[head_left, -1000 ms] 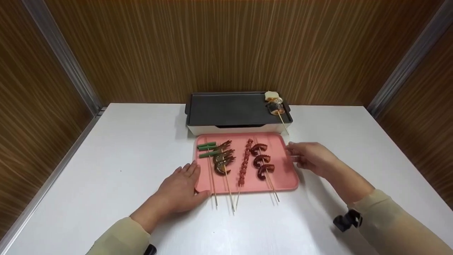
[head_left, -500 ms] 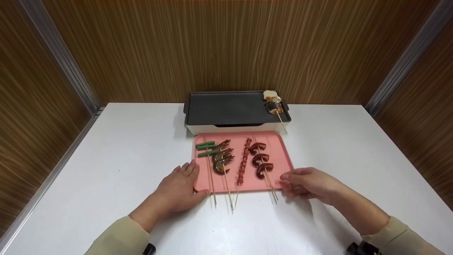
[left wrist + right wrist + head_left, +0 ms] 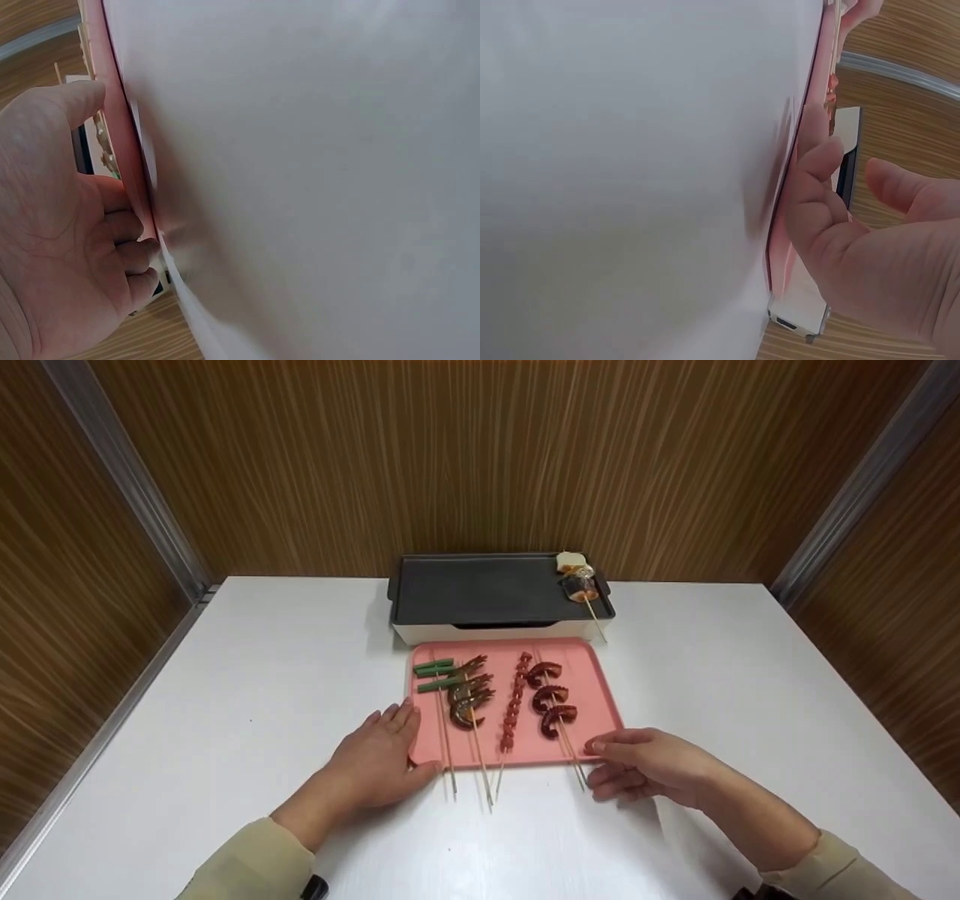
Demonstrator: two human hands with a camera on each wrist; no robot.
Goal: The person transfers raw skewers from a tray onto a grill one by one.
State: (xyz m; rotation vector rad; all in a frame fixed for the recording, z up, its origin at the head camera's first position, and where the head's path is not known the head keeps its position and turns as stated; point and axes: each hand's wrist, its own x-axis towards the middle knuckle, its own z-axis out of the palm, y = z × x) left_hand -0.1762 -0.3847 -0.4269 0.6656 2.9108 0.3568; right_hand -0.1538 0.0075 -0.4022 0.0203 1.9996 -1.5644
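Note:
A pink tray (image 3: 600, 690) holds several skewers: green vegetable pieces (image 3: 435, 669), shrimp (image 3: 466, 709), small red pieces (image 3: 513, 705) and curled octopus tentacles (image 3: 551, 697). Their sticks stick out over the tray's front edge. My left hand (image 3: 379, 761) lies flat against the tray's left front corner, fingers along the side and thumb at the front rim. At the front right corner is my right hand (image 3: 652, 769), thumb over the rim, other fingers lower at the front edge near the octopus skewer's stick end. In the right wrist view, thumb and fingers stand apart, and the fingers touch the tray's side.
Behind the tray stands a white grill with a black plate (image 3: 480, 589). One skewer (image 3: 581, 585) with a pale block and a dark-skinned piece lies on its right end, stick over the front edge. The white table (image 3: 300, 660) ends at wood-grain panels.
My right hand has moved from the tray's right side toward me to the front right corner, its fingers now near the octopus stick. The left hand stays in place.

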